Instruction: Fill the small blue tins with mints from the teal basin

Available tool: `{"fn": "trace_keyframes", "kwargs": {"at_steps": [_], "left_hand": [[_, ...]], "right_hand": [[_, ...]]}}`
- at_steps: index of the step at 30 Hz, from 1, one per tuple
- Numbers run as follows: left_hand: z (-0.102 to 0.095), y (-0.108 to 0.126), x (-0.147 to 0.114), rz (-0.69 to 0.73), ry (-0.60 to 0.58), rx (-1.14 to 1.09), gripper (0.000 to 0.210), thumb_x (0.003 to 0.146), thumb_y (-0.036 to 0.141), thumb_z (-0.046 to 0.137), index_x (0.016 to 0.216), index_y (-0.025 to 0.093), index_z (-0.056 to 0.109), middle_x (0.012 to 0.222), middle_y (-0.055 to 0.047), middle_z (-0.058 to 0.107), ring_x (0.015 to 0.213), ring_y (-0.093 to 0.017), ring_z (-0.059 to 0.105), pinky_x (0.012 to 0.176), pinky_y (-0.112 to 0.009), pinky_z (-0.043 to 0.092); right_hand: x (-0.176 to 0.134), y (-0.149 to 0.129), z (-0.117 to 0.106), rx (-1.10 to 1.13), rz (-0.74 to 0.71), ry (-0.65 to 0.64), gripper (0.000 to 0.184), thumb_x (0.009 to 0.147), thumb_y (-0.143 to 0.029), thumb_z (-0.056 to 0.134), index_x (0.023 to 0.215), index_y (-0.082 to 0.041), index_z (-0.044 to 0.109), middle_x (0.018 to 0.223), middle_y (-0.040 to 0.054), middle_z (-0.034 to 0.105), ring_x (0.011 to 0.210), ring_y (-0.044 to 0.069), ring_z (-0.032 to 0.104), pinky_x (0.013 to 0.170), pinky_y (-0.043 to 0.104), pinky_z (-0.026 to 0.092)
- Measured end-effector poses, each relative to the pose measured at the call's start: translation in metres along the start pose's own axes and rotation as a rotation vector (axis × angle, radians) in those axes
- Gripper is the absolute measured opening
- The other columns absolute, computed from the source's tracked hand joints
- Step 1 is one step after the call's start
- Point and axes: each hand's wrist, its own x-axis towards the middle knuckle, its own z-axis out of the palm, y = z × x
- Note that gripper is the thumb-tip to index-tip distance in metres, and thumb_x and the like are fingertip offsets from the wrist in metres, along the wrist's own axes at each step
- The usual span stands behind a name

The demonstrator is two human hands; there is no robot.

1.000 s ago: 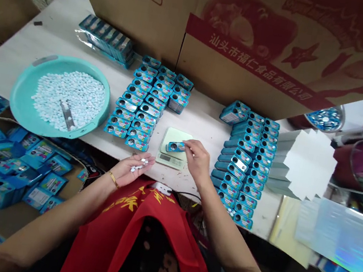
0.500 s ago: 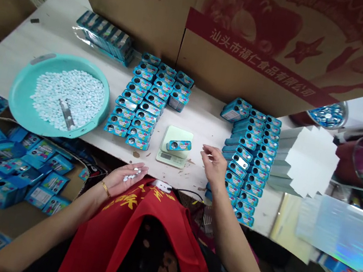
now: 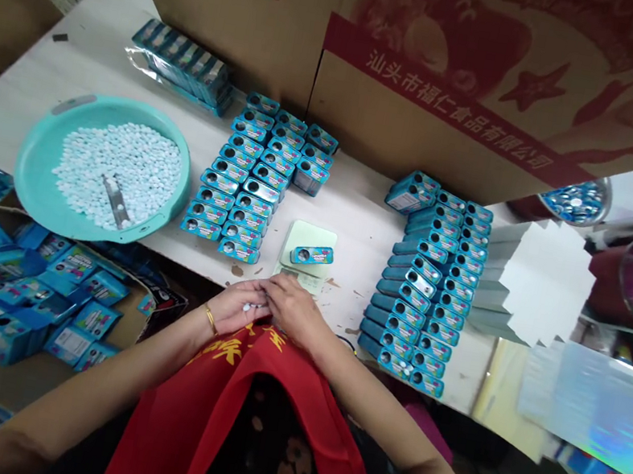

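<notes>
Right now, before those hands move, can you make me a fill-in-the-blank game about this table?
1. The right hand meets the person's other hand, the ____.
2. One blue case lies on the pale green ____.
3. The small pieces heaped in the teal basin are ____ in colour.
4. The apron is ____ with yellow writing.

Missing words: left hand; scale; white; red.
</notes>
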Motion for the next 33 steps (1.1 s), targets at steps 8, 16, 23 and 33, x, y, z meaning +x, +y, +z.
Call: {"fn": "trace_keyframes", "kwargs": {"at_steps": [8,16,23,33], "left_hand": [[0.007,0.004,0.009,0.011,-0.019,-0.018,0.038,0.065,-0.005,0.05,0.1,0.008,0.06,0.108,-0.012,0.059,0.106,-0.019,0.051,0.097,-0.033,0.035],[0.035,0.027,0.03,0.156,0.02,-0.016,0.037,0.065,-0.004,0.05,0.099,0.008,0.058,0.114,-0.014,0.055,0.111,-0.021,0.047,0.097,-0.035,0.035],[0.046,0.028,0.034,0.204,0.094,0.032,0.035,0.064,-0.005,0.053,0.096,0.008,0.059,0.116,-0.016,0.053,0.107,-0.022,0.051,0.095,-0.034,0.037],[-0.009,0.033,0.002,0.211,0.223,-0.039,0.035,0.066,-0.006,0.048,0.097,0.007,0.056,0.111,-0.016,0.056,0.106,-0.022,0.051,0.092,-0.03,0.042]], "right_hand": [[-0.004,0.03,-0.009,0.14,0.074,0.168,0.023,0.074,-0.009,0.047,0.093,-0.018,0.057,0.091,0.0057,0.054,0.087,0.015,0.051,0.076,0.028,0.046],[0.021,0.051,-0.027,0.264,0.191,0.391,0.023,0.072,-0.01,0.049,0.089,-0.02,0.06,0.088,0.0035,0.053,0.074,0.012,0.052,0.068,0.026,0.047],[0.015,0.044,-0.027,0.295,0.268,0.574,0.02,0.078,-0.018,0.046,0.092,-0.021,0.059,0.091,0.0041,0.051,0.081,0.012,0.053,0.066,0.024,0.048],[0.002,0.052,-0.039,0.3,0.265,0.568,0.014,0.076,-0.019,0.051,0.086,-0.019,0.059,0.084,0.0025,0.052,0.069,0.011,0.052,0.062,0.024,0.047]]}}
